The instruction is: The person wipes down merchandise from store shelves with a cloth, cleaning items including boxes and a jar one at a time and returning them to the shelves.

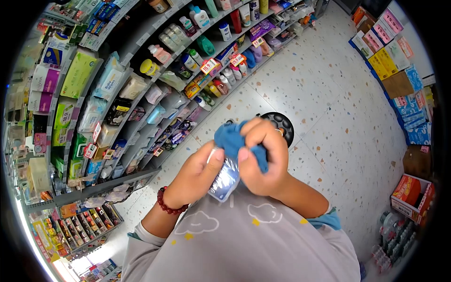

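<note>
In front of the chest, my left hand (pixel 199 171) has its thumb and fingers closed on a clear, shiny plastic packet (pixel 224 181) with something bluish inside. A dark red bead bracelet (pixel 170 202) circles that wrist. My right hand (pixel 265 157) is closed on a bunched blue cloth (pixel 231 139), which lies at the packet's upper end, between the two hands. Part of the cloth hangs below the right fingers. Whether the cloth is still partly inside the packet cannot be made out.
Store shelves (pixel 141 40) with bottles, wipes and boxes fill the left and top. Behind the right hand, a round black object (pixel 284 129) stands on the speckled floor (pixel 324 117). Stacked packages (pixel 416 117), a red box (pixel 412 191) and bottles (pixel 394 235) line the right side.
</note>
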Demonstrator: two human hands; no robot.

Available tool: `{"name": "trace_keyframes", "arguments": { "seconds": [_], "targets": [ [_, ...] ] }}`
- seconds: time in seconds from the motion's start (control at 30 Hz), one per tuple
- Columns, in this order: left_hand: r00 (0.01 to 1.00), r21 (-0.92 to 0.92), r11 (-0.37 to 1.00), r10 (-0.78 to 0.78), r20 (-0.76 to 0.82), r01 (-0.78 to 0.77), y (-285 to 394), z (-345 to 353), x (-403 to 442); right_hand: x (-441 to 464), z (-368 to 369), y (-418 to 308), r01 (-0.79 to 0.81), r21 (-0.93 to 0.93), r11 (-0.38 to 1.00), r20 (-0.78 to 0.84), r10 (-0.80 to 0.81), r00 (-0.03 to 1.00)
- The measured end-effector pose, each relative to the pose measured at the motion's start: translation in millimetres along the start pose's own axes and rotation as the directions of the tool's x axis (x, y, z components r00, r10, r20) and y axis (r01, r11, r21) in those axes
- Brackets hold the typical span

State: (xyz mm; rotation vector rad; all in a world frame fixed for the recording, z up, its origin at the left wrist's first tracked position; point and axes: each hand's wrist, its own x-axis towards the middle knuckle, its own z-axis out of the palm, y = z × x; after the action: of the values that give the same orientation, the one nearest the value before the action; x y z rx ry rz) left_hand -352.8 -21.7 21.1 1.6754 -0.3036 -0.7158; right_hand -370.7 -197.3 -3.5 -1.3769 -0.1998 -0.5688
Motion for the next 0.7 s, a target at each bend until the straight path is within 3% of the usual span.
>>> {"name": "trace_keyframes", "arguments": {
  "seconds": [0.03,0.07,0.1,0.13,0.17,0.2,0.27,0.33,0.4,0.47,0.5,0.6,0.63,0.67,0.7],
  "targets": [
    [0.999,-0.037,0.999,0.014,-0.041,-0.015,-4,-2,2,-1,5,2,0.007,0.01,1.0,-0.146,-0.006,0.989],
    [0.996,-0.069,0.997,0.027,-0.085,-0.033,-6,-4,4,-3,8,5,0.01,0.01,1.0,-0.145,-0.009,0.989],
    [0.968,-0.127,0.992,-0.053,-0.246,0.022,5,6,8,-7,10,8,0.166,-0.098,0.981,-0.093,-0.175,0.98],
    [0.968,-0.125,0.992,-0.052,-0.246,0.022,9,7,13,-10,12,8,0.318,-0.195,0.928,-0.025,-0.328,0.944],
    [0.952,-0.318,0.946,-0.15,-0.266,0.06,12,6,19,-12,13,1,0.363,-0.235,0.901,0.074,-0.356,0.932],
    [0.932,-0.5,0.861,-0.248,-0.264,0.088,14,7,22,-17,18,1,0.385,-0.253,0.887,0.048,-0.386,0.921],
    [0.95,-0.464,0.883,-0.198,-0.243,0.066,14,12,19,-8,8,3,0.423,-0.284,0.861,0.104,-0.411,0.906],
    [0.958,-0.279,0.956,-0.157,-0.24,0.087,7,15,8,5,4,8,0.266,-0.312,0.912,-0.117,-0.315,0.942],
    [0.961,-0.177,0.98,-0.13,-0.243,0.088,6,14,5,5,6,1,0.19,-0.244,0.951,-0.127,-0.226,0.966],
    [0.935,-0.551,0.832,-0.245,-0.256,0.067,9,11,14,-8,13,-12,0.377,-0.335,0.863,0.197,-0.328,0.924],
    [0.918,-0.648,0.753,-0.329,-0.22,0.115,17,10,16,-21,21,-10,0.379,-0.33,0.865,0.222,-0.319,0.921],
    [0.917,-0.543,0.836,-0.277,-0.287,0.083,0,10,12,-11,12,7,0.339,-0.311,0.888,0.143,-0.309,0.94],
    [0.962,-0.449,0.883,-0.227,-0.151,0.138,-10,-2,2,-4,6,13,0.238,-0.312,0.92,0.076,-0.226,0.971],
    [0.96,-0.451,0.881,-0.235,-0.153,0.144,-13,3,-2,1,3,14,0.141,-0.317,0.938,-0.029,-0.158,0.987],
    [0.953,-0.472,0.88,-0.187,-0.238,0.055,-3,14,1,1,4,8,0.172,-0.334,0.927,-0.044,-0.198,0.979]
  ]
}}
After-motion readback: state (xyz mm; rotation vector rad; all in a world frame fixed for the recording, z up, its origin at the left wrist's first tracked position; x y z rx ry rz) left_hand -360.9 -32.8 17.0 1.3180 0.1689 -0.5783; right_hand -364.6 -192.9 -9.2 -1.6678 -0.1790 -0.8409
